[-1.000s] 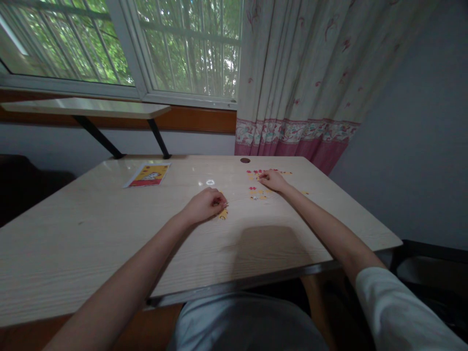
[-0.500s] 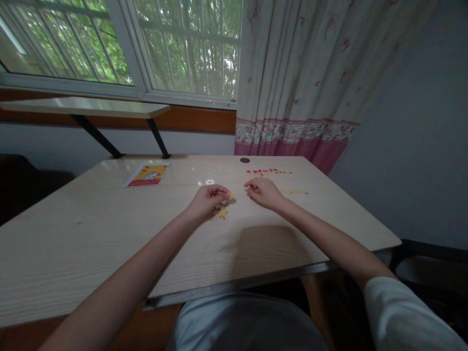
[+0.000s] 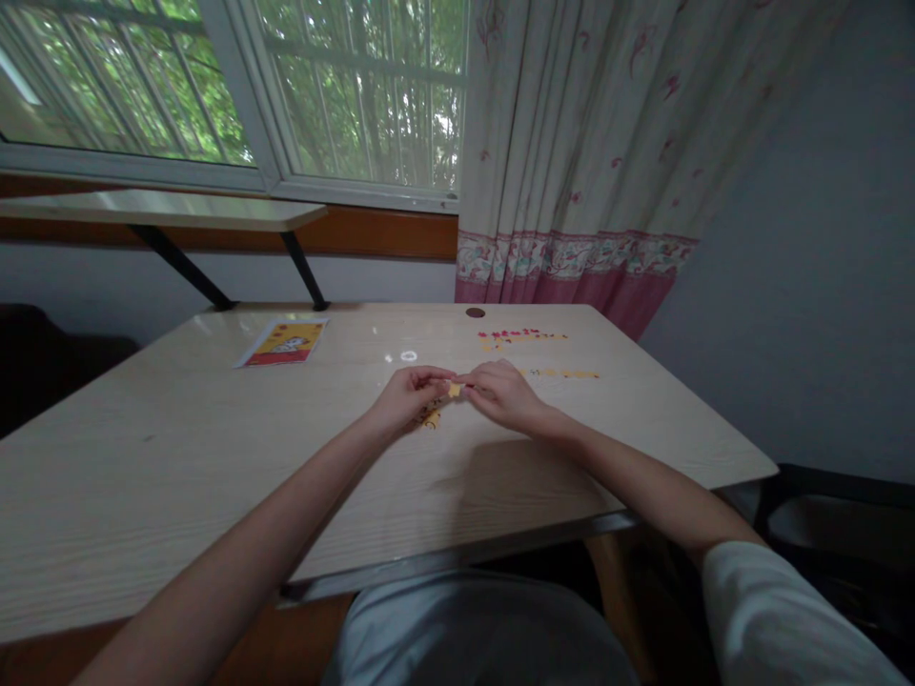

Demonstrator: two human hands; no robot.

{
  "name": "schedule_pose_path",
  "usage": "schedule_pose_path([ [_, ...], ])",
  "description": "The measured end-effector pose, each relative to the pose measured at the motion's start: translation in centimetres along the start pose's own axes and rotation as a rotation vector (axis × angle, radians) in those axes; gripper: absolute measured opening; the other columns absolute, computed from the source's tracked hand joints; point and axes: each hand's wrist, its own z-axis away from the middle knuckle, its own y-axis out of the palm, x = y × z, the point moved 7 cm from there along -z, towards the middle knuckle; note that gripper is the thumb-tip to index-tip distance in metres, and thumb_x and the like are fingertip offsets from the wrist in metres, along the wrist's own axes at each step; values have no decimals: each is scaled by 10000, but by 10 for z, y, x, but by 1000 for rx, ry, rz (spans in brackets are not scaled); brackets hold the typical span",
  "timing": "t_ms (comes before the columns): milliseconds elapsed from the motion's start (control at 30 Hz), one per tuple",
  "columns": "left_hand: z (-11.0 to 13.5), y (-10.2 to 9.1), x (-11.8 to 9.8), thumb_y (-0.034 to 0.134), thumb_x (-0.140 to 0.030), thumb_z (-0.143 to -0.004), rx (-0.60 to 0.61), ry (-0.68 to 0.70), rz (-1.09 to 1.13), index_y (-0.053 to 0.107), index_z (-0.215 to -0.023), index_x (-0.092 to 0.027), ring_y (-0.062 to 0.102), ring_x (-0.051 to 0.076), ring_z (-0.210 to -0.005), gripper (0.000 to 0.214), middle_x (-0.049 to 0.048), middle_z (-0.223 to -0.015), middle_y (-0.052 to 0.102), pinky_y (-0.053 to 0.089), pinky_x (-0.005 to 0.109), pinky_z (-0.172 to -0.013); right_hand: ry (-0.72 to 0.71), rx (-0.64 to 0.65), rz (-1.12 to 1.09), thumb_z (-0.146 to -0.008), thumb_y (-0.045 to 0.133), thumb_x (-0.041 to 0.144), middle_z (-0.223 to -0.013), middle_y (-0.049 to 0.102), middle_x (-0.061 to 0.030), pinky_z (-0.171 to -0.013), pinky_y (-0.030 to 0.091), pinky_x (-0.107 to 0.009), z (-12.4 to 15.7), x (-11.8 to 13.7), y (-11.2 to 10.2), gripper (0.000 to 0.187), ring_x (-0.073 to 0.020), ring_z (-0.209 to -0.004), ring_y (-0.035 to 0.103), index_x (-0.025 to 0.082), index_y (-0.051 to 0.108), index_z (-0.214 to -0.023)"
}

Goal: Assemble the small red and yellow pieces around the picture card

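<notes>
A small yellow piece [image 3: 455, 390] is held up between the two hands, just above the worktop [image 3: 286, 495], and the step in hand appears to be the adjusting or passing across of that piece. It is pinched at the fingertips of the left hand [image 3: 401, 395]; the fingertips of the right hand [image 3: 502, 394] are brought against its other side, though whether it is also gripped by them cannot be told. Under the left hand a cluster of loose pieces [image 3: 431, 419] is partly hidden. Beyond the right hand, red pieces [image 3: 507, 333] are laid in a row with yellow ones beside them, and a nearer yellow strip [image 3: 580, 373] is partly covered by that hand. A printed sheet [image 3: 284, 341] lies well apart at the left. For the next move, a light, secure pinch by one hand seems to be called for before the other is loosened. Compared with half a second ago, the gap between the hands has been closed: the right hand was then held apart with its fingers spread, while the piece was already held by the left.
</notes>
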Motion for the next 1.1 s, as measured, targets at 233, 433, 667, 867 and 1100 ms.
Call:
schedule_pose_path([
  [233, -1, 2, 4, 778, -277, -526, 46, 11, 97, 598, -865, -151, 557, 107, -513, 404, -22, -588, 618, 397, 221, -509, 14, 16, -29, -920, 488, 243, -921, 697, -59, -726, 353, -280, 1, 0, 1, 247, -150, -834, 598, 194, 650, -1099],
  [433, 0, 4, 3, 743, -239, -532, 89, 7, 48, 547, -857, -167, 573, 117, -519, 386, -26, -591, 632, 422, 238, -540, -20, 61, -19, -910, 508, 233, -913, 700, -49, -742, 348, -282, 0, 3, 1, 182, -151, -874, 611, 192, 673, -972],
  [667, -1, 7, 7, 750, -217, -563, 125, 15, 81, 564, -834, -161, 550, 90, -508, 334, -33, -579, 625, 391, 201, -516, -61, 63, -8, -905, 520, 247, -863, 697, -32, -734, 338, -282, -1, 7, 1, 145, -143, -832, 607, 180, 646, -884],
  [867, -7, -5, 4, 758, -292, -601, -11, 64, 75, 619, -830, -158, 554, 94, -579, 300, -14, -679, 603, 401, 212, -535, -26, -59, 20, -917, 504, 271, -868, 696, -45, -748, 353, -298, -1, -7, -14, 158, -150, -820, 609, 178, 628, -889],
  [1100, -8, -15, 5, 746, -308, -602, -74, 54, 18, 627, -799, -154, 521, 95, -558, 277, -6, -678, 590, 364, 218, -512, 68, -297, 61, -920, 499, 313, -819, 684, -44, -786, 388, -318, 4, -32, -36, 183, -164, -821, 603, 198, 634, -871],
])
